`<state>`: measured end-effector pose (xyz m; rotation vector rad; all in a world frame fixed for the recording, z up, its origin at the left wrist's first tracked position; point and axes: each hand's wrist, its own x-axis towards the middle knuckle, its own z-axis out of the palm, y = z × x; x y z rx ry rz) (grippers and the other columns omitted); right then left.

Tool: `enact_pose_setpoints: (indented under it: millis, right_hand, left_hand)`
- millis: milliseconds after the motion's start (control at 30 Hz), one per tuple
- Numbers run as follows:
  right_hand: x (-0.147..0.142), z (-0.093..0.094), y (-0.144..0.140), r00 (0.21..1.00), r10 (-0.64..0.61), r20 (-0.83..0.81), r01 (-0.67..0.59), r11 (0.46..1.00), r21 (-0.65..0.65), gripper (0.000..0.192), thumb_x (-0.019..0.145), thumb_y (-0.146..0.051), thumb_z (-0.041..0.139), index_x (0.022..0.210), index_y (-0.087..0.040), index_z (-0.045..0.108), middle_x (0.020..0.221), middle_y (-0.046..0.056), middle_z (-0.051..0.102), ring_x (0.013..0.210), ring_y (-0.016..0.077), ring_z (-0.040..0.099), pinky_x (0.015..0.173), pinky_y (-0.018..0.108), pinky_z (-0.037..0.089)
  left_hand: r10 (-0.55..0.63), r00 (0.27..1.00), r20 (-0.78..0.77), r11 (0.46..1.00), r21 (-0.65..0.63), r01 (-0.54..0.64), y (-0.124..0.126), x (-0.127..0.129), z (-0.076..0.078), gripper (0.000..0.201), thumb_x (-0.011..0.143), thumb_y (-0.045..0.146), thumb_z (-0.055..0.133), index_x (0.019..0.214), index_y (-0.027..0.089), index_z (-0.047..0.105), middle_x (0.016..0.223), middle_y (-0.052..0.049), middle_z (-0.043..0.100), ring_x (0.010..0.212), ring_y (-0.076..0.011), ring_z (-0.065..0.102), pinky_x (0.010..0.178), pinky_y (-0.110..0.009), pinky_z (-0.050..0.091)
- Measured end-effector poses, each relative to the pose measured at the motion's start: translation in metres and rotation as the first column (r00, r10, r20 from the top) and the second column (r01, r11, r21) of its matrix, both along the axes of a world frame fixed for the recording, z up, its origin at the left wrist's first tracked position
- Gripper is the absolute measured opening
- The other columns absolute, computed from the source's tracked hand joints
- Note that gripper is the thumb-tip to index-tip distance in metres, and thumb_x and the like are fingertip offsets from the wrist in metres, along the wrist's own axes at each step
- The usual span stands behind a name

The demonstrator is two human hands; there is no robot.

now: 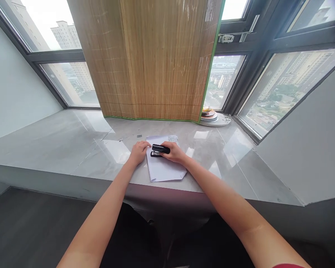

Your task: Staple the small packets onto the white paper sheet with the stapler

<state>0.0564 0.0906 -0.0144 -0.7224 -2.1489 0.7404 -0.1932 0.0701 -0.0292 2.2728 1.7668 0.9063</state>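
A black stapler is over white sheets of paper on the grey tiled ledge. My right hand is closed around its right-hand end, and its jaws point left, with a gap between the upper arm and the base. My left hand is at the paper's upper left edge, its fingers curled onto that edge, close to the stapler's front. The left thumb is mostly hidden. Some printing or writing shows at the paper's upper right corner, and its lower corners look folded.
Small staple strips lie beyond my left hand, with another small bit further left. A bamboo blind hangs at the back over the ledge. Stacked plates stand beside its lower right corner. The ledge's front edge runs before me.
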Motion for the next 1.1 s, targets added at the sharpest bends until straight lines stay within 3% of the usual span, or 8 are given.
enact_pose_setpoints:
  millis: [233,433,633,800,900,1000,1100]
  right_hand:
    - [0.014,-0.007,-0.025,0.990,-0.137,0.028,0.137,0.991,0.003,0.023,0.083,-0.025,0.074,0.106,-0.021,0.074,0.099,0.004,0.075,0.090,0.0214,0.067,0.084,0.032,0.048]
    - [0.022,-0.009,-0.038,0.969,-0.239,0.058,0.239,0.971,0.003,0.026,0.084,-0.022,0.076,0.110,-0.022,0.072,0.107,0.007,0.076,0.099,0.0251,0.069,0.091,0.037,0.050]
    - [0.029,-0.004,-0.056,0.897,-0.417,0.144,0.412,0.909,0.064,0.055,0.080,-0.027,0.082,0.132,-0.027,0.065,0.119,0.009,0.068,0.113,0.0294,0.063,0.100,0.044,0.049]
    - [0.042,-0.018,-0.061,0.908,-0.406,0.105,0.407,0.913,0.011,0.040,0.081,-0.020,0.078,0.119,-0.027,0.070,0.116,0.008,0.071,0.113,0.0293,0.063,0.101,0.045,0.049]
    - [0.047,-0.025,-0.058,0.913,-0.408,0.014,0.408,0.911,-0.057,0.045,0.079,-0.019,0.077,0.122,-0.027,0.069,0.119,0.007,0.073,0.113,0.0285,0.065,0.105,0.046,0.048]
    - [0.049,-0.025,-0.058,0.901,-0.426,-0.079,0.417,0.902,-0.114,0.054,0.078,-0.028,0.079,0.131,-0.028,0.066,0.114,0.006,0.074,0.107,0.0276,0.067,0.101,0.045,0.050]
    - [0.050,-0.019,-0.062,0.843,-0.504,-0.190,0.507,0.861,-0.034,0.028,0.089,-0.044,0.070,0.109,-0.026,0.074,0.102,0.006,0.074,0.098,0.0255,0.065,0.093,0.040,0.050]
  left_hand:
    - [-0.063,0.993,-0.102,0.997,-0.041,0.059,-0.006,0.008,0.004,0.033,0.103,0.019,0.049,0.116,0.034,0.075,0.137,0.000,0.072,0.126,-0.0313,0.059,0.105,-0.050,0.043]
    - [-0.148,0.972,-0.183,0.989,-0.039,0.143,-0.021,0.020,0.005,0.022,0.098,0.026,0.058,0.116,0.030,0.070,0.143,-0.006,0.068,0.135,-0.0328,0.056,0.114,-0.051,0.040]
    - [-0.034,0.989,-0.147,0.999,-0.023,0.031,-0.029,0.032,-0.010,0.042,0.093,0.008,0.045,0.123,0.026,0.068,0.147,-0.008,0.062,0.142,-0.0285,0.051,0.121,-0.053,0.038]
    - [0.084,0.991,-0.101,0.997,0.006,-0.083,-0.031,0.045,-0.017,0.049,0.089,0.002,0.046,0.124,0.020,0.076,0.138,-0.015,0.063,0.127,-0.0291,0.062,0.115,-0.045,0.047]
    - [0.114,0.992,-0.048,0.993,0.030,-0.113,-0.036,0.048,-0.020,0.046,0.089,0.001,0.049,0.122,0.017,0.078,0.146,-0.018,0.056,0.134,-0.0328,0.058,0.117,-0.046,0.046]
    - [0.071,0.994,0.083,0.997,0.002,-0.072,-0.039,0.048,-0.020,0.044,0.090,0.002,0.048,0.116,0.019,0.079,0.143,-0.016,0.058,0.131,-0.0319,0.061,0.114,-0.047,0.050]
    - [-0.019,0.924,0.382,0.997,-0.066,0.047,-0.038,0.046,-0.016,0.041,0.089,0.004,0.049,0.112,0.021,0.077,0.133,-0.012,0.066,0.129,-0.0283,0.062,0.118,-0.046,0.047]
